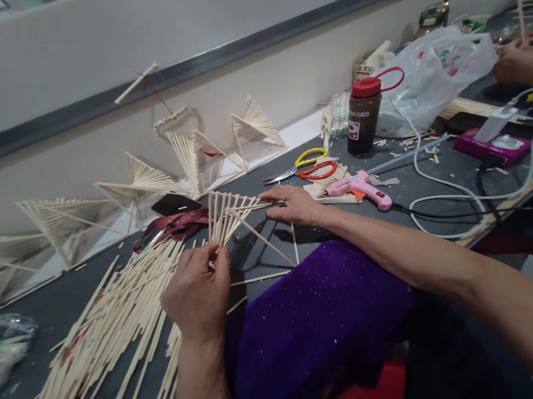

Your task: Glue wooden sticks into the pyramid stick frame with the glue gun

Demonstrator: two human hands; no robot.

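A fan-shaped frame of thin wooden sticks [233, 217] stands between my hands, with slanting struts meeting at a corner on the table. My left hand [199, 291] is closed, thumb against fingers, on the lower left edge of this frame. At its right tip, my right hand [296, 204] pinches the end of a stick between thumb and fingers. Beside my left hand lies a large pile of loose wooden sticks [109, 325]. A pink glue gun [355, 187] rests just right of my right hand, a glue stick in its back.
Finished stick frames [148, 174] line the wall. Scissors [304, 165], a dark bottle [363, 118], a plastic bag [434, 75] and a purple power strip [494, 148] with cables stand right. Purple cloth [317, 326] covers the front edge. A co-worker's hand [528, 65] holds sticks far right.
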